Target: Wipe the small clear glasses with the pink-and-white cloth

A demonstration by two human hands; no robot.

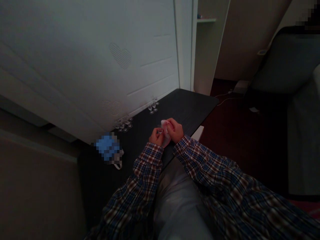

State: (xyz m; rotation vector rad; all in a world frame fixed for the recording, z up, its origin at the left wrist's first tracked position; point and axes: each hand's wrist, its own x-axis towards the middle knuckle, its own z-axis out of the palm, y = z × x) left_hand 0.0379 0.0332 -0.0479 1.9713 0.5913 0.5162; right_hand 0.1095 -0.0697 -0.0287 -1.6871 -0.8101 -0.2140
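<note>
Over the dark table [185, 106], my left hand [156, 136] pinches a small clear piece that looks like the clear pieces on the table. My right hand [176, 130] is closed round a crumpled white and pinkish cloth or tissue [164, 124], held against the piece. The two hands nearly touch, and part of the cloth hangs between them. Along the wall side stand small clear plastic pieces with round bases, one larger group [124, 123] and one smaller group [153, 105]. Their exact kind is hard to make out in the dim light.
A blurred-out blue item [108, 146] with a pale loop lies on the table's left. A white panel [150, 43] with heart patterns rises behind. White shelving [206, 50] stands beyond the far end. To the right are a dark chair [280, 63] and cables on the floor.
</note>
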